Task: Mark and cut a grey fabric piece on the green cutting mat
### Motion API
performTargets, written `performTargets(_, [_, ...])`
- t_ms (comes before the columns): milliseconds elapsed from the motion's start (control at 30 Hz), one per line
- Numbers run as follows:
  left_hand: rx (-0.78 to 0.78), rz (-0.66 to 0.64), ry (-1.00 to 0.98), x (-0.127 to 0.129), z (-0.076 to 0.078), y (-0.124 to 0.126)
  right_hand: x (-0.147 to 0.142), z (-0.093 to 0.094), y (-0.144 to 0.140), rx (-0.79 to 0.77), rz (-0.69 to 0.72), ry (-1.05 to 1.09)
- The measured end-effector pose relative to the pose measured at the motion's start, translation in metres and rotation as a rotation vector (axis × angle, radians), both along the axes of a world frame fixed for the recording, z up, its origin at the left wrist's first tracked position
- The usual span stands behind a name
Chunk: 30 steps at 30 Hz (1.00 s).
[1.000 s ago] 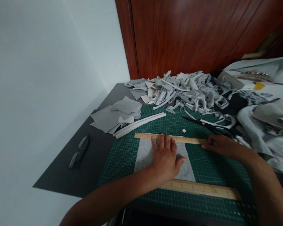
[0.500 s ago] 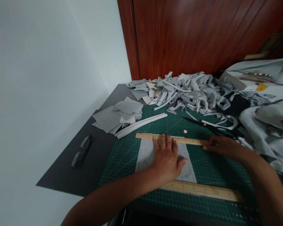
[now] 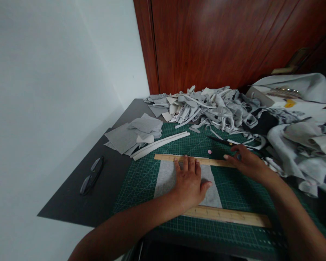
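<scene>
My left hand (image 3: 189, 185) lies flat with fingers spread on a grey fabric piece (image 3: 165, 177). Its fingertips press the upper wooden ruler (image 3: 163, 157), which crosses the fabric's far edge. A second wooden ruler (image 3: 233, 216) lies along the near edge. Above the right end of the upper ruler is my right hand (image 3: 248, 163), its fingers curled round a small dark bluish thing that I cannot make out. Just beyond that hand lie black scissors (image 3: 220, 140), their handles partly hidden. A small pink disc (image 3: 209, 152) rests on the green cutting mat (image 3: 141, 181).
Grey cut pieces (image 3: 122, 137) and pale strips (image 3: 160, 145) lie at the left of the mat. Eyeglasses (image 3: 92, 175) sit on the dark table (image 3: 70, 203). A heap of scraps (image 3: 195, 105) spans the back; a white box (image 3: 304, 110) and more fabric (image 3: 296, 148) stand right.
My right hand has lifted off the ruler's right end and moved left, its thumb and finger now further apart. My left hand stays pressed on the ruler and fabric. The view has shifted slightly.
</scene>
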<state>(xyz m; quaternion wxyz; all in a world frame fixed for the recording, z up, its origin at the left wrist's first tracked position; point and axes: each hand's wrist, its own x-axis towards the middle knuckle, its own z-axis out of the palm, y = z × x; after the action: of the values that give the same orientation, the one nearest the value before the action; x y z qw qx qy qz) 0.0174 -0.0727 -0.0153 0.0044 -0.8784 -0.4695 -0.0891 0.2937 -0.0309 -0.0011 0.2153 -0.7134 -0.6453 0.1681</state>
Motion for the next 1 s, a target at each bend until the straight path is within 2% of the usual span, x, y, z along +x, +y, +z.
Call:
performTargets(67, [0.015, 0.001, -0.009, 0.0, -0.001, 0.0, 0.002, 0.001, 0.0, -0.02, 0.044, 0.013])
performTargets(200, [0.032, 0.001, -0.021, 0.001, -0.005, 0.001, 0.026, -0.002, -0.003, -0.196, 0.025, -0.054])
performTargets(300, [0.034, 0.004, -0.025, 0.001, -0.006, 0.002, 0.038, -0.003, -0.003, -0.27, 0.073, -0.06])
performTargets(533, [0.017, 0.002, -0.027, 0.001, -0.006, 0.003, 0.028, 0.003, 0.003, -0.305, 0.17, -0.056])
performTargets(1000, [0.026, -0.002, -0.035, 0.001, -0.008, 0.003, 0.025, 0.002, 0.001, -0.276, 0.113, -0.043])
